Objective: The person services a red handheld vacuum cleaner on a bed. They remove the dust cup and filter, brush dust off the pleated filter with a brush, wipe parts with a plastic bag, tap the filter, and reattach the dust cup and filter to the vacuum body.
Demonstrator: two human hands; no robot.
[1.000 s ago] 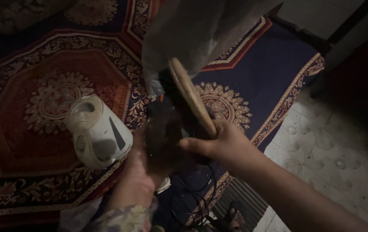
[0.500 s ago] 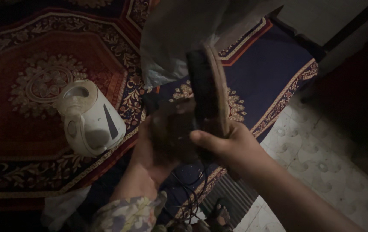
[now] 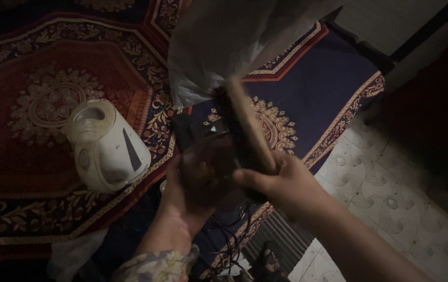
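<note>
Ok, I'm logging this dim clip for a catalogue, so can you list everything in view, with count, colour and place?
Kettle: one, white, lying on the red rug, left of the hands.
Red rug: one, red with cream pattern, left.
Blue rug: one, dark blue with gold medallion, centre right.
Plastic bag: one, pale translucent, top centre.
Tiled floor: pale patterned tiles, right.
Cables: several, dark, under the hands.
Brush: one, wooden back, dark bristles, in the right hand.
Dark object: one, brownish, kind unclear, in the left hand.
Left hand: cups the dark object.
Right hand: grips the brush.
</note>
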